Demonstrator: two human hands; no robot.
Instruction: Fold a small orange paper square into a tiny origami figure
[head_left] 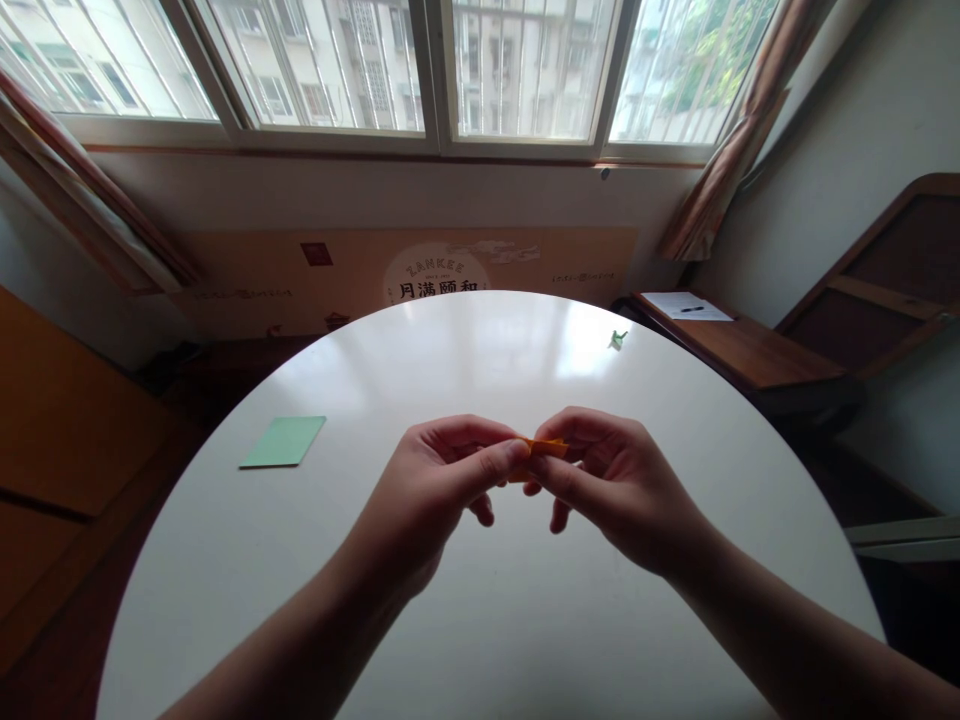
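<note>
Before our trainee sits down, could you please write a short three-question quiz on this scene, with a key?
1. True or false: the left hand and the right hand both hold the same orange piece.
2. What lies on the white table to the left of both hands?
a) a coffee cup
b) a flat green piece
c) a pair of scissors
3. Where on the table does the small green object lie?

Key:
1. True.
2. b.
3. Near the far edge, to the right of the orange piece.
</note>
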